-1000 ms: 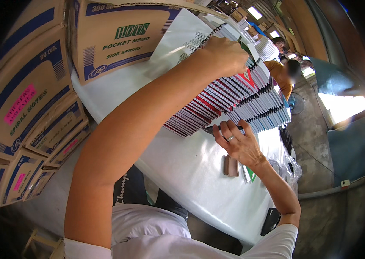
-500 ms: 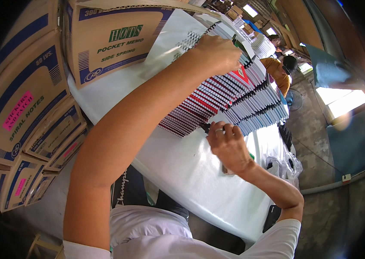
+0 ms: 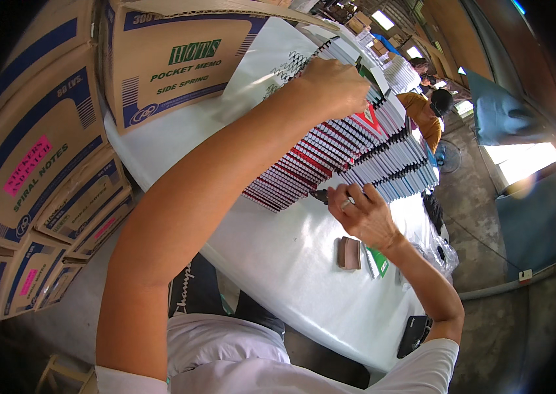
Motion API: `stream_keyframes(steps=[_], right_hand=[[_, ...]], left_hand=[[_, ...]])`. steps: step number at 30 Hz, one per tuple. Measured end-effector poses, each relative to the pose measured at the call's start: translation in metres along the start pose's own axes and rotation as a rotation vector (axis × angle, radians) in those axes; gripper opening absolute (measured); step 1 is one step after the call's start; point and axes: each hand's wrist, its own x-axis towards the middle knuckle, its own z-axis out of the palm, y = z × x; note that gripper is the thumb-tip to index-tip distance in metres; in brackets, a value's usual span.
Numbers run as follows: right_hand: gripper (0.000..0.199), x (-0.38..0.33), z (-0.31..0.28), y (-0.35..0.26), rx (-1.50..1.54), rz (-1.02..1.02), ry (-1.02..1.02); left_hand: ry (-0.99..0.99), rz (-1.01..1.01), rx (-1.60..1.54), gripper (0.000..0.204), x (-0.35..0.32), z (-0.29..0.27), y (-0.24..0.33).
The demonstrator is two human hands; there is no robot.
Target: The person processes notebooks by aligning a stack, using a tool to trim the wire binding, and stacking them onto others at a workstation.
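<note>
My left hand [image 3: 333, 90] rests on the far end of a tall stack of spiral notebooks [image 3: 301, 159] with red and black covers. Its fingers are curled in, and what they grip is hidden behind the hand. Closer to me, my right hand [image 3: 364, 213] pinches a slim black tapered tool [image 3: 319, 196], perhaps a marker or a cutter. The tool's tip is beside the near lower corner of the stack. A second row of spiral notebooks [image 3: 396, 164], with black spirals and pale edges, stands against the first on the right.
Cardboard cartons [image 3: 179, 65] are piled along the left. On the white-covered table [image 3: 278, 256] are a brown block [image 3: 349, 253], a small green notebook [image 3: 378, 262] and crumpled clear plastic [image 3: 441, 253]. A black phone-like object [image 3: 413, 336] lies by the near edge. Co-workers [image 3: 427, 118] are at the far right.
My right hand has shifted slightly right and up with the black tool, uncovering the brown block and the green notebook. My left hand stays almost in place on the stack.
</note>
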Motion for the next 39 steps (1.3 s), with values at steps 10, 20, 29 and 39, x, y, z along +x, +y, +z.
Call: stream_keyframes(steps=[10, 20, 29, 39], right_hand=[[0.03, 0.004, -0.017, 0.014, -0.02, -0.049, 0.144], [0.024, 0.002, 0.0, 0.008, -0.072, -0.066, 0.04], [0.031, 0.012, -0.019, 0.014, -0.004, -0.012, 0.091], [0.022, 0.006, -0.013, 0.02, -0.047, -0.088, 0.031]], left_hand=[[0.018, -0.002, -0.003, 0.04, -0.002, -0.003, 0.001], [0.044, 0.024, -0.015, 0.04, -0.003, 0.0, 0.0], [0.036, 0.018, -0.014, 0.04, -0.003, 0.0, -0.001], [0.037, 0.035, -0.02, 0.04, -0.003, 0.0, 0.0]])
